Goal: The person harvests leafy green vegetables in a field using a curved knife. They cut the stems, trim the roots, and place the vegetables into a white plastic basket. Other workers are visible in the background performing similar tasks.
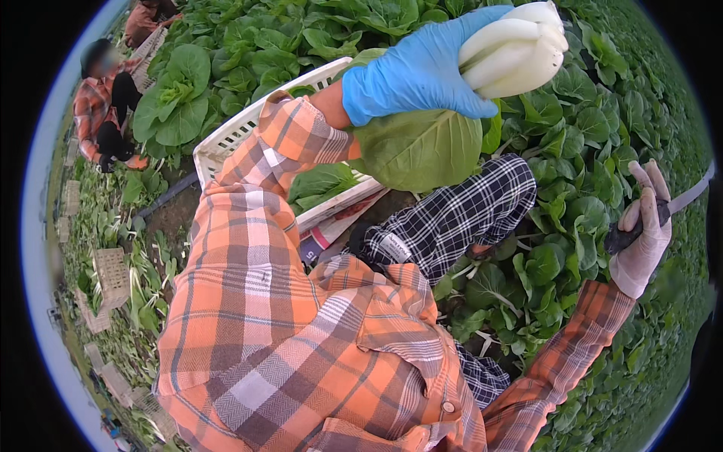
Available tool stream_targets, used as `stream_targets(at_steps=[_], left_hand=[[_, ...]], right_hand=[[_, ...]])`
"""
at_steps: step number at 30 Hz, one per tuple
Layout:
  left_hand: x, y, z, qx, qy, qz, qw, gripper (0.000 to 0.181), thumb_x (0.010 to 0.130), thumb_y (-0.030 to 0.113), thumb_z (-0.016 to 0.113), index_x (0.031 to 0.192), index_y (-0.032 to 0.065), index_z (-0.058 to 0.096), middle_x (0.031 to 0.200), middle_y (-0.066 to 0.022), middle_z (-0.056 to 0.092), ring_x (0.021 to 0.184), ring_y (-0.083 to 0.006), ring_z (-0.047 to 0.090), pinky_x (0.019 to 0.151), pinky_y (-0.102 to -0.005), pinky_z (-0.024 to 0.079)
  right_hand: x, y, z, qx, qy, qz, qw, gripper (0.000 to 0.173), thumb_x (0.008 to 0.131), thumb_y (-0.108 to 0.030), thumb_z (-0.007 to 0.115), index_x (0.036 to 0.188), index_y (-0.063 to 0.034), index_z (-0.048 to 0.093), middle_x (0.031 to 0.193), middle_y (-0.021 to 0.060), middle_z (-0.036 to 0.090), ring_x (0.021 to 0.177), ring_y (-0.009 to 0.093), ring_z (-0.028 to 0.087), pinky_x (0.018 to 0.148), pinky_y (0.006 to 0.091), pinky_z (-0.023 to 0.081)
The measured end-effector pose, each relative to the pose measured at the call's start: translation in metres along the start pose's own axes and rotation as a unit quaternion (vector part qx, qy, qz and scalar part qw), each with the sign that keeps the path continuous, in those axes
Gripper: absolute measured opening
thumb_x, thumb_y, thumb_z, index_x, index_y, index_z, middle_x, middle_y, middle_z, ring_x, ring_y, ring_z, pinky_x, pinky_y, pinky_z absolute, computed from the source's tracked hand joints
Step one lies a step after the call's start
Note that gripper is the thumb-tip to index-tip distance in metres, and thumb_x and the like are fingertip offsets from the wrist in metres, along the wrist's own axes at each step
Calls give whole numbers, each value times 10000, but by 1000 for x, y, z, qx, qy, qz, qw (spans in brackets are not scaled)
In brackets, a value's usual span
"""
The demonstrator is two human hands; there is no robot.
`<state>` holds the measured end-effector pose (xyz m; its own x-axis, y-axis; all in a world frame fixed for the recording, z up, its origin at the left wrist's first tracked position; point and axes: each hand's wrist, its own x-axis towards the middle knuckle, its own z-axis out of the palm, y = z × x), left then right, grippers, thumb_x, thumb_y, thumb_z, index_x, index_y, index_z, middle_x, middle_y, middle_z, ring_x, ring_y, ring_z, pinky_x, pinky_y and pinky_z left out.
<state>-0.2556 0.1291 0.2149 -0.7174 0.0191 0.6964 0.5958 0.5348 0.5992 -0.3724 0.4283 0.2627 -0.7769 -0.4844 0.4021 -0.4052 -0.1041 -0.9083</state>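
Note:
My left hand (415,70), in a blue disposable glove, grips a head of bok choy (517,56) at its pale stalks. The white base points to the upper right, and a broad green leaf (423,147) hangs below the glove. Beneath my left forearm is a white slatted plastic crate (237,133) with green leaves (322,183) inside; my sleeve hides part of it. Out to the right, my right hand (644,243) wears a whitish glove and holds a knife (692,195) by its black handle, blade pointing outward, apart from the bok choy.
Growing leafy plants (542,265) surround my bent knee (452,212) in checked trousers. A printed bag (325,234) lies beside the crate. At the upper left a co-worker (101,107) crouches, with another person (144,22) behind. More crates (113,277) and cut greens (141,288) lie leftward.

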Motion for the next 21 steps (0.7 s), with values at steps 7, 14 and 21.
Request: stream_targets(at_steps=[7,14,21], left_hand=[[-118,-32,-94,538,-65,-389,745,884,590,168,657,1329,182,171,1032,-161,528,849,-321,557,716,-366,464],[-173,-64,-106,479,-43,-494,724,940,568,225,684,1332,165,141,1010,-163,527,821,-322,559,700,-372,461],[-186,-147,-69,523,-162,-423,722,948,571,324,691,1314,54,167,946,-167,525,837,-272,553,726,-392,416]], right_hand=[[-28,64,-18,-31,60,143,987,333,795,-117,556,1076,52,493,911,125,608,419,28,379,406,149,304],[-10,98,-11,-73,56,211,973,334,793,-133,567,1066,47,500,867,95,620,415,34,379,402,151,302],[-16,107,15,-73,78,245,964,295,788,-119,571,1032,41,524,814,74,628,421,34,386,399,152,296]])
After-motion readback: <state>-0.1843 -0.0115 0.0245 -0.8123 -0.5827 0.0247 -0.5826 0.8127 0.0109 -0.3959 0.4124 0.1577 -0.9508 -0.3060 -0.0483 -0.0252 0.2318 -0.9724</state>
